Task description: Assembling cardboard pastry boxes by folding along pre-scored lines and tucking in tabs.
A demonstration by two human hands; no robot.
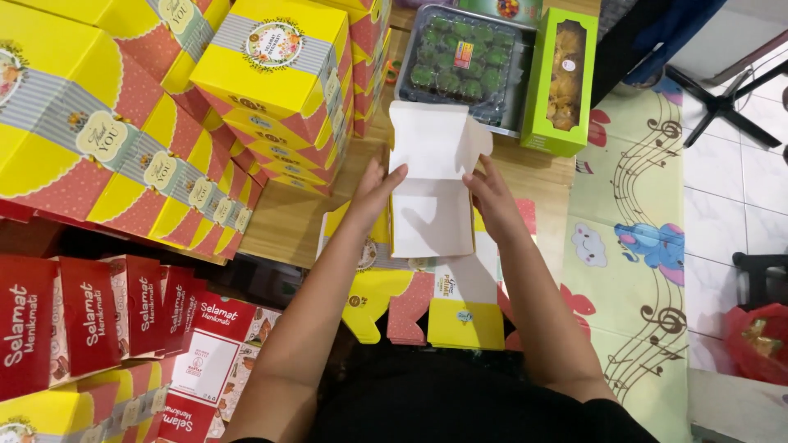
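A half-folded cardboard box [431, 209], white inside and yellow and pink outside, rests on a stack of flat box blanks [447, 316] in front of me. Its white lid flap [435, 139] stands up at the far end. My left hand [376, 190] presses the box's left wall, fingers spread against it. My right hand [492, 197] holds the right wall, fingertips on the edge by the lid flap.
Stacks of folded yellow and pink boxes [279, 90] fill the left and back. Red flat cartons [90, 316] lie at lower left. A clear tray of green cakes [460, 61] and a green window box [562, 78] sit ahead. A patterned mat [636, 246] covers the floor on the right.
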